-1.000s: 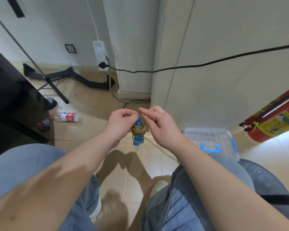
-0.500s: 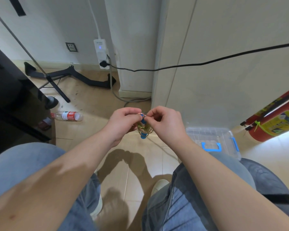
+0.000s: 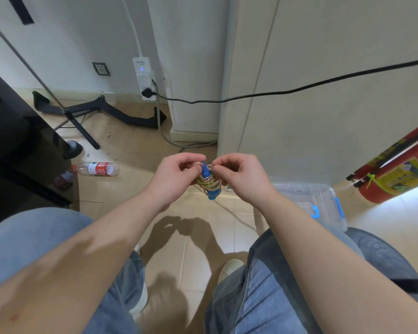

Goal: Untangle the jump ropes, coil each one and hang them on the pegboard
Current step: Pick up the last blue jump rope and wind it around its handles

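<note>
Nearest the camera, two knees in blue jeans (image 3: 34,237) fill the bottom corners, and a pale shoe (image 3: 229,268) rests on the tiled floor (image 3: 179,227) between them. Both bare forearms reach forward and meet above the floor.

The left hand (image 3: 176,175) and the right hand (image 3: 241,175) face each other with fingers curled. Each pinches a clear loop of the jump rope (image 3: 209,184) between thumb and forefinger at the top of the bundle. The rope is a small, tight coil of translucent greenish and orange cord wound round a blue handle (image 3: 205,170). The handle stands roughly upright between the two hands, and its lower end pokes out below them.

Just past the right knee a clear plastic box (image 3: 307,196) with blue latches sits on the floor; what it holds cannot be made out. Off to the left a plastic bottle (image 3: 97,169) lies on its side, and the white writing on its red label is too small to read. At the far right is a red fire extinguisher (image 3: 401,174), the print on its yellow label illegible.

On the far wall a white power strip (image 3: 144,78) shows a small blue light. A black cable (image 3: 299,89) plugged into it runs right across the pale cabinet. A wall socket (image 3: 101,69) sits to the left of the strip, above a black stand (image 3: 101,109) on the floor.
</note>
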`<move>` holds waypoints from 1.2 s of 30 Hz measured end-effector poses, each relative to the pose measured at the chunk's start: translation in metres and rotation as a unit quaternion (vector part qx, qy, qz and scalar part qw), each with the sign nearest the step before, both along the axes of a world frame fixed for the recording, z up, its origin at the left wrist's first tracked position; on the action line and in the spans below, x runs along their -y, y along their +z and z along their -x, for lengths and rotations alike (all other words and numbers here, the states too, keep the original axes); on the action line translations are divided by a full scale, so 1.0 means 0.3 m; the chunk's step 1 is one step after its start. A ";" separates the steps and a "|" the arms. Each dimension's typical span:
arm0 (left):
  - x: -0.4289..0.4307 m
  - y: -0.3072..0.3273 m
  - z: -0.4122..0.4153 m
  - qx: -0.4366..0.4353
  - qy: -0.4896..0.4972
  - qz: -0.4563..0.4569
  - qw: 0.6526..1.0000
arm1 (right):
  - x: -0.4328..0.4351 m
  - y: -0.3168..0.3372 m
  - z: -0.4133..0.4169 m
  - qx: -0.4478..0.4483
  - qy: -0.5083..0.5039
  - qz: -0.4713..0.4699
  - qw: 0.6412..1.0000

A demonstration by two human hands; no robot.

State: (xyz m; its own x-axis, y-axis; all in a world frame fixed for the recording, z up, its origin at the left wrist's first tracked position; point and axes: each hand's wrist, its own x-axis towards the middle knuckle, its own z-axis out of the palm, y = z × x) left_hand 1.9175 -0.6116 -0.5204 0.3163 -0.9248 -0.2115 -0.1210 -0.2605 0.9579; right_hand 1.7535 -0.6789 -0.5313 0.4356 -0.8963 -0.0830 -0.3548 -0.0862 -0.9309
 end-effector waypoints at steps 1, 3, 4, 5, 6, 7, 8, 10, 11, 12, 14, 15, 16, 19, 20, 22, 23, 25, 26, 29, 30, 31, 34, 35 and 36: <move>-0.001 -0.002 -0.002 0.009 0.000 0.003 1.000 | 0.001 0.002 0.002 -0.003 0.010 0.001 1.000; -0.002 -0.009 -0.005 0.028 -0.007 0.009 1.000 | 0.001 -0.002 -0.002 -0.025 0.015 0.016 0.999; -0.002 -0.015 -0.003 0.035 -0.013 0.012 0.999 | 0.003 -0.009 -0.005 -0.037 0.012 0.024 0.999; -0.004 -0.019 0.001 0.039 -0.019 0.014 0.999 | 0.003 -0.014 -0.007 -0.046 0.011 0.030 0.998; -0.005 -0.021 0.006 0.039 -0.024 0.016 0.999 | 0.003 -0.017 -0.008 -0.051 0.015 0.032 0.998; -0.007 -0.021 0.009 0.037 -0.026 0.015 0.999 | 0.002 -0.017 -0.008 -0.054 0.021 0.032 0.998; -0.006 -0.022 0.011 0.032 -0.025 0.013 0.999 | 0.002 -0.018 -0.006 -0.055 0.024 0.031 0.998; -0.001 -0.025 0.006 0.013 -0.016 0.007 1.000 | 0.006 -0.016 -0.001 -0.056 0.018 0.026 0.998; 0.002 -0.027 0.001 0.005 -0.010 0.005 1.000 | 0.006 -0.014 0.001 -0.055 0.015 0.021 0.998; 0.005 -0.030 -0.002 -0.003 -0.003 0.003 1.000 | 0.007 -0.013 0.003 -0.054 0.015 0.016 0.998; 0.004 -0.034 -0.005 -0.020 -0.003 0.005 1.000 | 0.006 -0.016 0.004 -0.051 0.024 0.010 0.998; 0.000 -0.035 -0.004 -0.027 -0.009 0.007 1.000 | 0.004 -0.016 0.006 -0.055 0.033 0.013 0.998; -0.002 -0.038 0.000 -0.030 -0.016 0.008 0.999 | 0.003 -0.015 0.007 -0.064 0.046 0.021 0.997; -0.008 -0.044 0.004 -0.008 -0.035 0.006 0.999 | 0.000 -0.014 0.004 -0.088 0.072 0.050 0.992; -0.007 -0.045 0.003 -0.004 -0.035 0.005 0.999 | -0.001 -0.014 0.002 -0.084 0.069 0.044 0.993; -0.004 -0.039 0.001 -0.023 -0.030 0.000 0.999 | -0.005 -0.011 0.002 -0.055 0.042 0.009 0.998; -0.003 -0.034 0.000 -0.038 -0.027 -0.004 0.999 | -0.005 -0.011 0.004 -0.036 0.025 -0.003 0.999; -0.002 -0.027 -0.001 -0.053 -0.026 -0.007 0.998 | -0.001 -0.011 0.010 -0.012 -0.003 -0.009 1.000; -0.002 -0.026 -0.001 -0.052 -0.029 -0.006 0.998 | 0.000 -0.009 0.012 -0.006 -0.009 -0.012 1.000; -0.005 -0.023 -0.002 -0.038 -0.040 -0.002 0.998 | 0.002 -0.012 0.013 0.009 -0.005 -0.035 0.999; -0.005 -0.025 -0.004 -0.037 -0.041 -0.002 0.998 | 0.002 -0.012 0.013 0.017 -0.004 -0.043 0.999; -0.006 -0.024 -0.005 -0.040 -0.042 -0.001 0.998 | 0.003 -0.011 0.013 0.028 -0.007 -0.050 0.998; -0.010 -0.020 -0.007 -0.044 -0.054 -0.012 0.998 | 0.009 -0.007 0.021 0.057 -0.014 -0.065 0.996; -0.013 -0.017 -0.005 -0.036 -0.059 -0.017 0.997 | 0.008 -0.003 0.025 0.062 -0.010 -0.071 0.996; -0.014 -0.018 -0.002 -0.022 -0.063 -0.021 0.998 | 0.006 0.000 0.027 0.065 -0.005 -0.075 0.995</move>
